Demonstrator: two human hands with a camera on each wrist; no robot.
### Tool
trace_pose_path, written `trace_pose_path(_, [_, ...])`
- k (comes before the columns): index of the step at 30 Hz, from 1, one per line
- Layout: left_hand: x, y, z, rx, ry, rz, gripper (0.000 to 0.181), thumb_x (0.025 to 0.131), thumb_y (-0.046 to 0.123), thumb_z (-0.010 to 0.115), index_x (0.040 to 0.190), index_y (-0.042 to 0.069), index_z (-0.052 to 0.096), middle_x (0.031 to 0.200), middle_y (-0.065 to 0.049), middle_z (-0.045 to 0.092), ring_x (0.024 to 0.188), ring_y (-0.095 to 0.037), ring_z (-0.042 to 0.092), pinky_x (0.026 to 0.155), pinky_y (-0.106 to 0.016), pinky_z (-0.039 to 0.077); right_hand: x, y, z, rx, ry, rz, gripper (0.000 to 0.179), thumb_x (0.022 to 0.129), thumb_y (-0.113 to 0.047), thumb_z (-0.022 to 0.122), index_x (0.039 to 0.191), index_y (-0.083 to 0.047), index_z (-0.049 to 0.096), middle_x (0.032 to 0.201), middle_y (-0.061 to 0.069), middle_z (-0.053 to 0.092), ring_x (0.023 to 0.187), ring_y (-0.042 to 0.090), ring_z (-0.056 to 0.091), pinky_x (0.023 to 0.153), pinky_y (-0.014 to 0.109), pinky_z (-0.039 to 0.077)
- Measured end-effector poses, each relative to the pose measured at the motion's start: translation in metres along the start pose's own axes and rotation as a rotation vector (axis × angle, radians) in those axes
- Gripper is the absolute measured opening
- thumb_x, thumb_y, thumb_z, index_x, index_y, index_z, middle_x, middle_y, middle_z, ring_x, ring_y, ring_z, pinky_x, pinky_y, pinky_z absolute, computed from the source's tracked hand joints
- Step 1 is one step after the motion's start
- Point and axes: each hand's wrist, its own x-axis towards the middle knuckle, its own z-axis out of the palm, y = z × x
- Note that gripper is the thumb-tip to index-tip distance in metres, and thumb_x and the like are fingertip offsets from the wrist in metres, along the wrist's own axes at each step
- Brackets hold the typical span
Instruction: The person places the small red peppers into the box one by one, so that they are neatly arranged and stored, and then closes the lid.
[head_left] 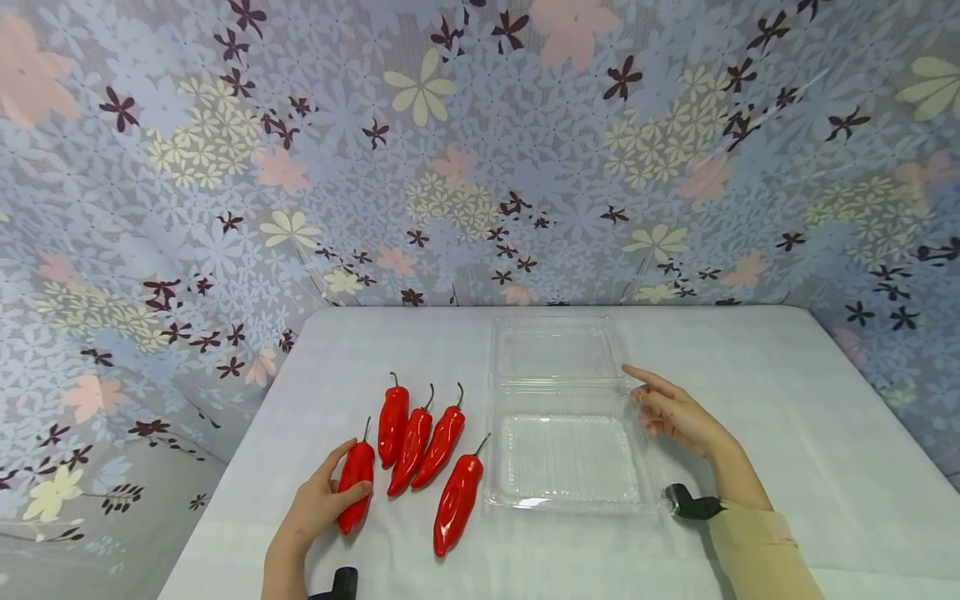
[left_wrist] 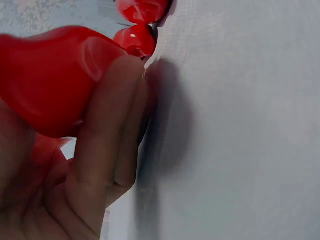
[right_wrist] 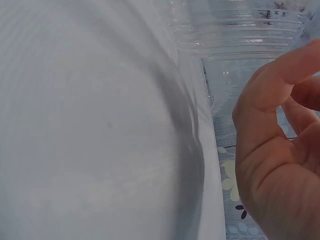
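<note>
My left hand [head_left: 317, 503] holds a glossy red pepper [head_left: 355, 479] between thumb and fingers at the left of the table. The left wrist view shows that pepper [left_wrist: 50, 82] close up, with the fingers curled round it. Several more red peppers [head_left: 444, 447] with dark green stems lie just right of this hand. A clear plastic clamshell box [head_left: 491, 467] lies opened out in the middle, its lid [head_left: 555, 350] folded to the back. My right hand [head_left: 684, 417] is beside the box's right edge, index finger extended and the others loosely bent, gripping nothing. Whether its fingertip touches the lid, I cannot tell.
A white cloth covers the table [head_left: 840, 467]. Behind it and along the sides hangs a flower-patterned curtain [head_left: 480, 167]. A black wrist camera [head_left: 693, 504] sits on the right wrist, by a beige sleeve [head_left: 757, 546].
</note>
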Motion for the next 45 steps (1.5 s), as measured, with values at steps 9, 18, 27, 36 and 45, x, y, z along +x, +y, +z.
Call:
trace_pose_path(9, [0.003,0.006,-0.005,-0.307,-0.051,0.035,0.071,0.085,0.021,0.070,0.145,0.023,0.033,0.122,-0.021,0.050,0.097,-0.030,0.056,0.070,-0.041,0.055,-0.002,0.000,-0.004,0.020,-0.011,0.003,0.052,0.103,-0.014,0.036,0.151,-0.009,0.018,0.109,0.024,0.035,0.064,0.009,0.045,0.054,0.026,0.043])
trace_pose_path(18, [0.019,0.058,-0.036,-0.434,-0.319,0.349,0.072,0.090,0.012,0.063,0.149,0.022,0.025,0.103,-0.030,0.054,0.076,-0.046,0.062,0.062,-0.042,0.055,-0.003,-0.003,-0.007,0.012,-0.002,-0.001,0.052,0.103,-0.015,0.038,0.151,-0.007,0.019,0.108,0.023,0.038,0.064,0.009,0.046,0.054,0.026,0.044])
trace_pose_path(27, [0.046,0.142,-0.016,-0.372,-0.610,0.579,0.069,0.090,0.015,0.063,0.149,0.024,0.029,0.118,-0.020,0.052,0.097,-0.040,0.055,0.072,-0.047,0.054,-0.006,-0.003,-0.009,0.007,-0.004,0.013,0.052,0.103,-0.016,0.038,0.151,-0.008,0.020,0.113,0.023,0.036,0.066,0.009,0.047,0.055,0.025,0.045])
trace_pose_path(36, [0.062,0.197,0.043,-0.362,-0.948,0.586,0.067,0.091,0.012,0.063,0.147,0.032,0.033,0.119,-0.018,0.050,0.090,-0.027,0.059,0.068,-0.044,0.055,-0.003,-0.001,-0.005,0.016,-0.025,0.016,0.051,0.103,-0.015,0.038,0.150,-0.007,0.021,0.112,0.021,0.038,0.065,0.010,0.045,0.056,0.024,0.044])
trace_pose_path(45, [0.072,0.216,0.095,-0.275,-1.164,0.504,0.065,0.091,0.005,0.059,0.147,0.030,0.035,0.122,-0.013,0.049,0.090,-0.030,0.063,0.077,-0.045,0.053,-0.004,-0.003,-0.005,0.023,0.004,0.058,0.052,0.101,-0.014,0.041,0.149,-0.006,0.024,0.111,0.020,0.041,0.065,0.011,0.047,0.056,0.024,0.046])
